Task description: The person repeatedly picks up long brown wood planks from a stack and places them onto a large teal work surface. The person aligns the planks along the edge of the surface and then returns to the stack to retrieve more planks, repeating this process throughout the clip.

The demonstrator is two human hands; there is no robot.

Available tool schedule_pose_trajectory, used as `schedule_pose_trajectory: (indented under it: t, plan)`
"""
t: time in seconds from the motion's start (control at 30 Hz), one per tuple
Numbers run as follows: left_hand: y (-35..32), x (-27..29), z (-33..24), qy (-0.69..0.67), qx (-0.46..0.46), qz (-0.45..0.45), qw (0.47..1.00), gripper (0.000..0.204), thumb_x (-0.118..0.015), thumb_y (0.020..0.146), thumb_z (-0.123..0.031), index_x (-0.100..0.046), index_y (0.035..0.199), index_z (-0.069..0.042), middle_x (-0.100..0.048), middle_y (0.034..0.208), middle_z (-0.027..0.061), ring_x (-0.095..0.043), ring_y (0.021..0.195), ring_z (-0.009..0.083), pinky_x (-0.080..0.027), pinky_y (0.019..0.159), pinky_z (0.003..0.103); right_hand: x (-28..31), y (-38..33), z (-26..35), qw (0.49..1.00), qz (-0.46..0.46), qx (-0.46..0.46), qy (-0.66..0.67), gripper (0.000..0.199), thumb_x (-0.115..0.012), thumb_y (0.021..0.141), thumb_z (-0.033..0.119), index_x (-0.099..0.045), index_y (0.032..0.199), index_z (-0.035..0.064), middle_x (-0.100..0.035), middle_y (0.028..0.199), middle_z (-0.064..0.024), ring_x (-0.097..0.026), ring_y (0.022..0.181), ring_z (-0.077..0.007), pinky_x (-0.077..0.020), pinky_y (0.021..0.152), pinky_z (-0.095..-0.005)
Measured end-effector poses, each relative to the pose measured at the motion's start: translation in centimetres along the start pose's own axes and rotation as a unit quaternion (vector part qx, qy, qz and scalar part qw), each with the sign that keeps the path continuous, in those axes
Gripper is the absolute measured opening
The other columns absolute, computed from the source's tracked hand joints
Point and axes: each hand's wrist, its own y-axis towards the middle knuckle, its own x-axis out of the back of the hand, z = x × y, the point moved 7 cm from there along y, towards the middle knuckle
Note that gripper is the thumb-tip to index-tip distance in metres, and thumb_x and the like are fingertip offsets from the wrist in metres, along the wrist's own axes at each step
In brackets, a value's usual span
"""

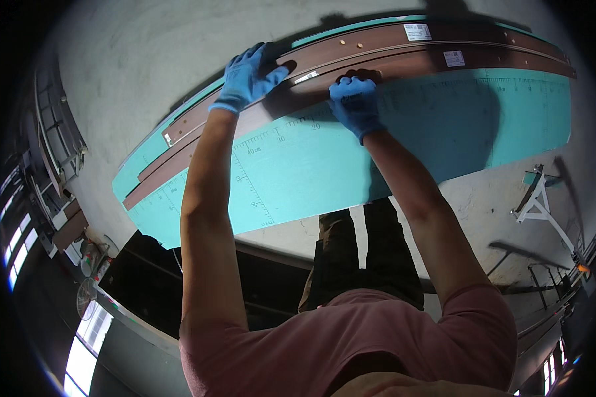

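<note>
Two long brown profile strips (391, 64) lie side by side along the far part of a turquoise measuring mat (430, 132) with printed rulers. They carry small holes and white labels (454, 59). My left hand (246, 78), in a blue glove, rests over the strips left of the middle, its fingers stretched and its thumb apart. Farther right, my right hand (356, 106), gloved too, is curled closed at the near edge of the nearer strip. Its fingertips are hidden, so what they hold cannot be made out.
Grey floor (132, 59) surrounds the turquoise surface. A white metal stand (542, 206) is at the right. Metal racks (56, 132) and a fan (86, 296) stand at the left. A dark open-looking area (149, 278) lies beyond my left forearm.
</note>
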Motion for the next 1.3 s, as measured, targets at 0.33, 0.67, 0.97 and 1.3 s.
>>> schedule_pose_trajectory:
  t: [0.33,0.67,0.97,1.3]
  plan:
    - [4.0,-2.2,-3.5,-0.162,0.049,0.241,0.956,0.084,-0.08,0.089,-0.047,-0.05,0.155,-0.004,-0.073,0.135,0.0164,-0.066,0.129,0.0329,-0.048,0.113,0.039,-2.3,-5.0,0.7,0.908,-0.005,-0.308,0.284,0.046,-0.064,0.097,0.049,-0.074,0.083,0.0062,-0.073,0.085,-0.0228,-0.071,0.084,-0.0393,-0.0538,0.075,-0.053]
    - [4.2,-3.3,-2.4,-0.196,0.062,0.244,0.948,0.081,-0.083,0.09,-0.044,-0.054,0.154,-0.005,-0.077,0.112,0.0057,-0.071,0.098,0.0173,-0.058,0.078,0.03,-11.0,-1.9,3.8,0.394,0.045,-0.543,0.74,0.019,-0.054,0.101,0.014,-0.068,0.102,0.0014,-0.073,0.089,-0.0145,-0.072,0.067,-0.0206,-0.0637,0.058,-0.0338]
    - [4.3,-4.3,-0.6,-0.198,0.075,0.256,0.943,0.059,-0.076,0.096,-0.032,-0.06,0.148,-0.01,-0.071,0.091,0.0035,-0.061,0.073,0.0131,-0.051,0.063,0.033,-11.7,-4.0,3.0,0.412,0.087,-0.481,0.769,0.017,-0.062,0.102,0.023,-0.058,0.089,0.0135,-0.059,0.075,-0.0017,-0.06,0.064,-0.0104,-0.045,0.052,-0.0278]
    - [0.2,-2.5,3.3,0.011,0.02,0.065,0.998,0.096,-0.08,0.084,-0.058,-0.05,0.154,0.0,-0.048,0.159,0.0281,-0.045,0.148,0.0417,-0.041,0.12,0.048,-1.8,-31.8,-1.8,0.638,0.124,-0.577,0.496,0.036,-0.062,0.102,0.038,-0.072,0.099,0.0031,-0.071,0.088,-0.0133,-0.069,0.083,-0.0243,-0.0521,0.073,-0.0399]
